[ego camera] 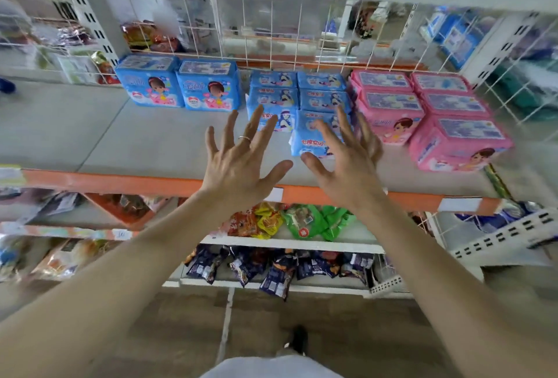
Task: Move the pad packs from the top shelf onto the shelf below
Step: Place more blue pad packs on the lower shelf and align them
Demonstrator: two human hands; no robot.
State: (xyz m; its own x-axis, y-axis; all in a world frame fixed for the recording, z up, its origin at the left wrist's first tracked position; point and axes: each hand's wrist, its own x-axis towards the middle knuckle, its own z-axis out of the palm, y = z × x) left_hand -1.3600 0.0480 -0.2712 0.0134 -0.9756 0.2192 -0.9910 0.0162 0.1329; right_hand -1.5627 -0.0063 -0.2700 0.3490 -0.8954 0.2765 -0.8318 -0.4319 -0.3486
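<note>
Two bare hands reach together toward a store shelf stacked with sanitary pad packs. The left hand [238, 160], a ring on one finger, and the right hand [341, 160] are both spread wide with fingers splayed, holding nothing, poised over the front edge of the grey top shelf [126, 142].

Ahead of them lie the small blue pad packs [299, 97] in two columns running front to back, the nearest one on the right sitting partly under the right hand's fingers; whether skin touches wrapper cannot be told. Two larger blue pad packs [178, 84] stand upright to the left at the back, and pink pad packs [422, 112] lie in two rows to the right.

Judging by the symmetric, open spread, the person appears set to gather the small blue columns from both sides in one scoop rather than pick packs singly.

Below the orange shelf rail [126, 181], the shelf below [347, 243] already carries green and red snack bags [290, 220], so room there looks limited. None of the packs appears to have been moved down yet.
</note>
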